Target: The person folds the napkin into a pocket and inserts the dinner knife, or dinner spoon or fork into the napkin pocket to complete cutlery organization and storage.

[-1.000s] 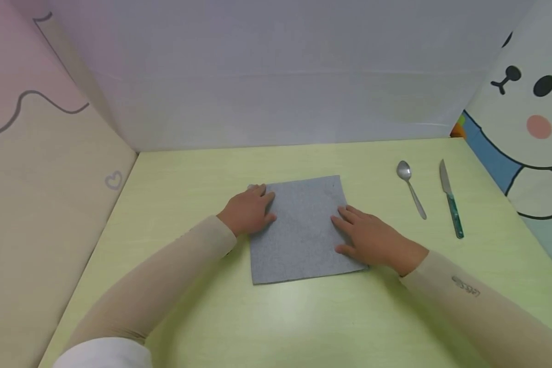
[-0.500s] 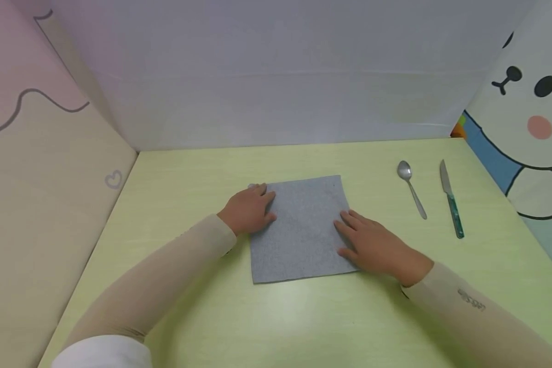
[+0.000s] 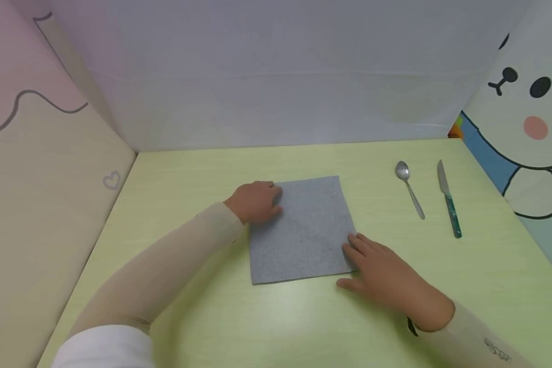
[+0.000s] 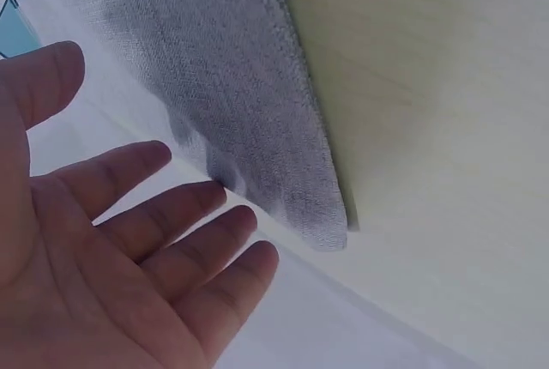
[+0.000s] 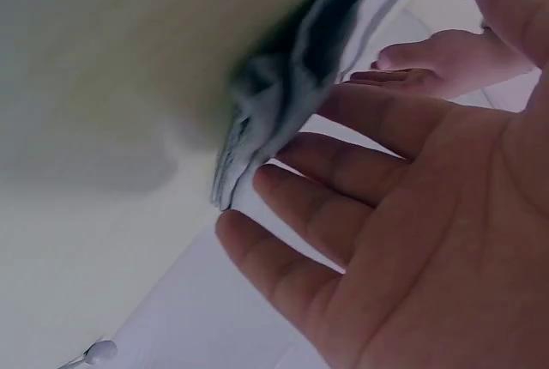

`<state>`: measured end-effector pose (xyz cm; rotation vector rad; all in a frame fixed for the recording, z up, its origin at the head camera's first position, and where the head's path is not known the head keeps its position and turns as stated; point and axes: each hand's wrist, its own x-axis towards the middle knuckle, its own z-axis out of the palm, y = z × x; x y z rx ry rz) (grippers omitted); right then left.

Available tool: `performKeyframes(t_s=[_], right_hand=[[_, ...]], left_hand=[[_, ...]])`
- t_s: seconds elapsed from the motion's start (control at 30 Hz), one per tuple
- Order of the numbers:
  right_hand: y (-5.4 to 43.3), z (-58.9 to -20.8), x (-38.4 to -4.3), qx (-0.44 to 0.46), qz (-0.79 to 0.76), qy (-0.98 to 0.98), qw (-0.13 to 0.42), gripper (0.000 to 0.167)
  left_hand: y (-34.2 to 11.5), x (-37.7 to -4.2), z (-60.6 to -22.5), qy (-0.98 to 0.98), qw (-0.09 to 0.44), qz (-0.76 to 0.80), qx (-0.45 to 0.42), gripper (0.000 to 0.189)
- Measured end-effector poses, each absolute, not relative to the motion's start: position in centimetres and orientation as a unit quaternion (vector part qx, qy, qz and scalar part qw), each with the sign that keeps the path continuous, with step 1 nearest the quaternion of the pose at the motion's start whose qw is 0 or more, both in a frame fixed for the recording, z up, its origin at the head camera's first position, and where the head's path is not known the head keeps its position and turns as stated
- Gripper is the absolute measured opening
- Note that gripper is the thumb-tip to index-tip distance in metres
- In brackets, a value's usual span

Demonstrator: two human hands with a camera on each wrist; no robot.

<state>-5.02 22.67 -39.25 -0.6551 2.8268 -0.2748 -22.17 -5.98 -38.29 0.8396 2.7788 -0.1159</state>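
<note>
Around the cloth (image 3: pixel 303 232) lies table (image 3: pixel 294 327); hands (image 3: pixel 256 202) (image 3: pixel 386 276) overlap edges.

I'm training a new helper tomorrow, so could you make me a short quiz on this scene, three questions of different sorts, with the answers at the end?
1. True or false: the spoon lies between the cloth and the knife.
2. Pick one. The handle of the knife is: a) red, b) green, c) white.
3. In the head view, which of the two hands covers the far left corner of the cloth?

Key: 1. True. 2. b, green. 3. The left hand.
</note>
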Motion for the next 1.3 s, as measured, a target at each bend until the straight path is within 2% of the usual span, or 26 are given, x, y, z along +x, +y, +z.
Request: performKeyframes(t_s=[0.17, 0.27, 0.43, 0.67, 0.87, 1.3], right_hand=[[22.0, -38.9, -2.6, -0.203, -0.091, 0.965, 0.135, 0.090], [21.6, -39.2, -1.7, -0.195, -0.076, 0.967, 0.147, 0.095], [21.3, -39.7, -1.2, -0.189, -0.053, 0.967, 0.160, 0.101], [21.8, -39.7, -0.8, -0.187, -0.044, 0.968, 0.163, 0.101], [22.8, -39.6, -1.7, -0.185, -0.048, 0.968, 0.165, 0.102], [24.1, -39.4, -5.7, -0.191, -0.031, 0.975, 0.105, 0.093]], left_hand=[[-7.3, -21.9, -38.8, 0.953, 0.128, -0.045, 0.270, 0.052], [-8.3, -21.8, -39.2, 0.952, 0.136, -0.039, 0.271, 0.061], [-9.6, -21.8, -39.6, 0.944, 0.153, -0.016, 0.293, 0.074], [-11.3, -21.9, -40.4, 0.937, 0.166, 0.001, 0.308, 0.076], [-12.5, -20.3, -40.5, 0.942, 0.150, 0.017, 0.298, 0.078], [-12.9, -15.7, -39.5, 0.952, 0.140, 0.034, 0.272, 0.079]])
